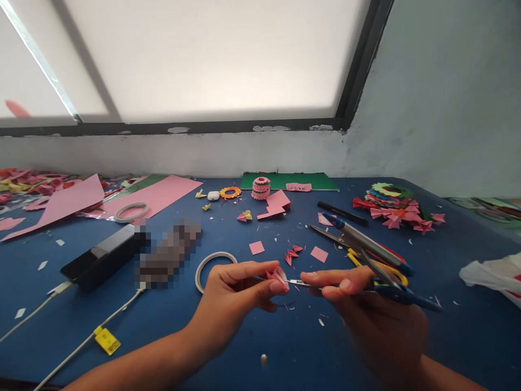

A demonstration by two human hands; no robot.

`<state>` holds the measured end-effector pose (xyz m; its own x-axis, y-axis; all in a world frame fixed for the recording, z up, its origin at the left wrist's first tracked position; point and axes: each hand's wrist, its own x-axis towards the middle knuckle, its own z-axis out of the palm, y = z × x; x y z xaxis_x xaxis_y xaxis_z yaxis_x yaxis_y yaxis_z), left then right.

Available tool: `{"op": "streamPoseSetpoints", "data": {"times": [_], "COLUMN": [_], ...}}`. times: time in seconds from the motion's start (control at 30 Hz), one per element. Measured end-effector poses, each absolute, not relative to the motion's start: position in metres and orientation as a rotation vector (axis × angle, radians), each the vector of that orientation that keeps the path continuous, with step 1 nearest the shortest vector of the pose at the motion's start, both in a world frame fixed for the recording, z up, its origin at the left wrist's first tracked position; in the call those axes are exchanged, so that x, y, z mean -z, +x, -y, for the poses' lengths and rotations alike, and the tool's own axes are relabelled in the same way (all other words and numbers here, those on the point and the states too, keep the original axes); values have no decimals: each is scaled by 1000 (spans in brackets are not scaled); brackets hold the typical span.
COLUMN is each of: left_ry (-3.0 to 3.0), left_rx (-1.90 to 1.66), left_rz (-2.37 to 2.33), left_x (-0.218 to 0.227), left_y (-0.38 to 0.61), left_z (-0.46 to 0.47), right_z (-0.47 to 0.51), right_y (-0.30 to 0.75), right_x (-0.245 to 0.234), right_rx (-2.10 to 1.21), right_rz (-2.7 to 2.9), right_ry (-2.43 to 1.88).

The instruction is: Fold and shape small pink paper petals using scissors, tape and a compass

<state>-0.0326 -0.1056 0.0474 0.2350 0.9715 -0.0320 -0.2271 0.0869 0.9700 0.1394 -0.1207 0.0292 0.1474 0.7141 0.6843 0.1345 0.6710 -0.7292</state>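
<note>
My left hand (244, 290) pinches a small folded pink paper piece (279, 278) between thumb and fingers, above the table's middle. In my right hand (358, 293), fingers are closed around a slim metal tool with dark blue handle parts (407, 297). Its narrow, slotted metal tip points left and touches or nearly touches the paper; I cannot tell which. The tool's exact kind is partly hidden by the fingers. Just beyond the hands lie small folded pink pieces (291, 254) and two pink paper squares (256, 247). A tape roll (200, 271) lies partly behind my left hand.
Yellow-handled scissors (329, 234), a silver-blue pen (370, 244) and a black pen (342, 213) lie right. Folded-paper rings (261, 188) stand near a green sheet (325, 181). Left are a black device (100, 255), cables (81, 347) and pink sheets (163, 195). Paper scraps dot the blue table.
</note>
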Motion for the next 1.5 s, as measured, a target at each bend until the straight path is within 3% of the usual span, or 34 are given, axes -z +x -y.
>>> {"op": "streamPoseSetpoints", "data": {"times": [1.5], "left_ry": [1115], "left_rx": [-1136], "left_rz": [-861], "left_x": [-43], "left_y": [-30], "left_z": [109], "right_z": [125], "right_y": [143], "right_x": [-28], "right_rx": [-532], "right_rz": [1412], "right_ry": [-659]}}
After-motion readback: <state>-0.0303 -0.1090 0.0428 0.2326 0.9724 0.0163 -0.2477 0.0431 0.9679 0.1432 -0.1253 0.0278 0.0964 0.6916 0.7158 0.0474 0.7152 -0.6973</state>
